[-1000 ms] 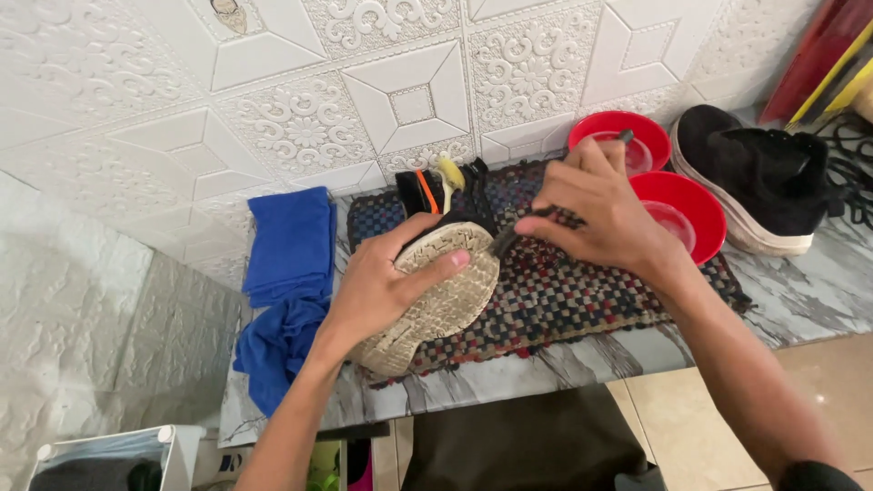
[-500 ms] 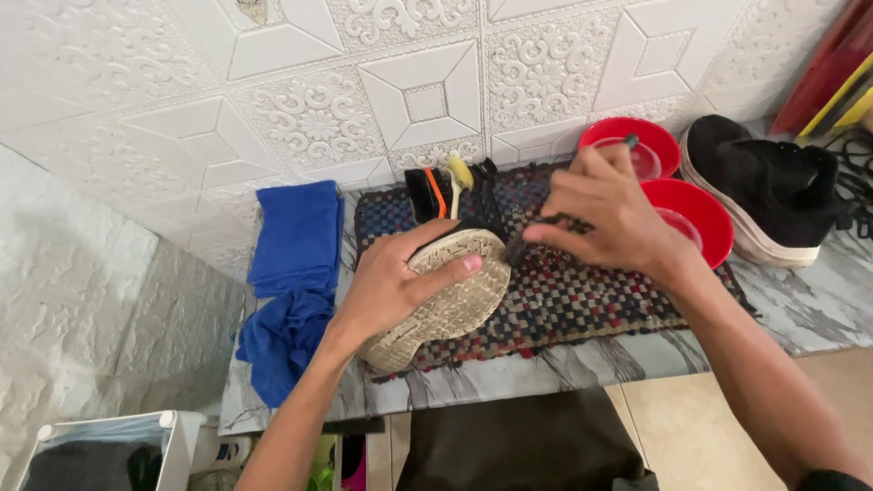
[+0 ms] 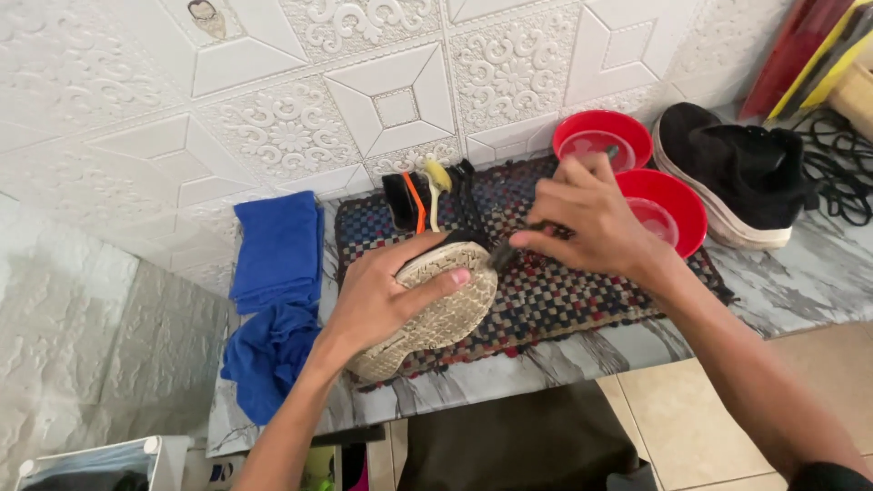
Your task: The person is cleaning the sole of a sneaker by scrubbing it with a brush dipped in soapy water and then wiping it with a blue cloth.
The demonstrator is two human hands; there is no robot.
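The shoe (image 3: 435, 309) lies sole-up on the near left part of the woven mat (image 3: 582, 291), its pale textured sole facing the camera and its toe end overhanging the mat's front edge toward 7 o'clock. The left hand (image 3: 382, 300) grips it from the 9 o'clock side, fingers curled and clamped over the sole's edge with the thumb laid across the sole. At the shoe's 1 o'clock, the right hand (image 3: 591, 223) has its fingers pinched together on a small dark brush (image 3: 509, 253), whose head touches the upper rim of the sole. At 12 o'clock from the shoe, against the wall, stand several brushes (image 3: 427, 195) with black, orange and yellow parts. Two red bowls (image 3: 677, 195) sit at 2 o'clock, one behind the other, partly hidden by the right hand; their contents cannot be determined. A second black shoe (image 3: 737, 173) with a pale sole rests upright at 2 o'clock beyond the bowls, with black laces (image 3: 841, 182) just beside it. Blue cloths (image 3: 273, 300) lie at 9 o'clock, off the mat, on the marbled counter (image 3: 800, 273). Embossed white wall tiles (image 3: 273, 91) back the counter.
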